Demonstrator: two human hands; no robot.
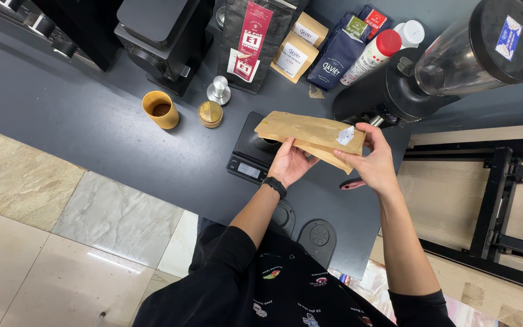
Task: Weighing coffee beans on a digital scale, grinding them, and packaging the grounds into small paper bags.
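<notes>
1. Two hands on one kraft paper pouch [310, 136]: left hand [289, 163] under it with fingers curled up against its underside, right hand [373, 160] clamped on its end at 3 o'clock, thumb on top near a small white label.
2. Pouch is held flat-ish, slightly tilted, off the worktop [92, 115], directly above the black digital scale [252, 151]. Something dark sits on the scale platform under the pouch; mostly hidden, can't tell what.
3. Judgement: step in hand is handling the pouch over the scale. Can't tell whether the top is open or sealed.
4. Next move calls for steady two-hand grip; the tilt needs control so any contents land on the scale, not the worktop.
5. Outward: at 9–10 o'clock of the scale, a yellow cup [160, 109] with dark grounds, a brass-coloured round puck [210, 113], a metal tamper [218, 91].
6. At 12 o'clock: black and kraft bags, a red-capped bottle [373, 56].
7. At 2 o'clock: a grinder with clear hopper [473, 51].
</notes>
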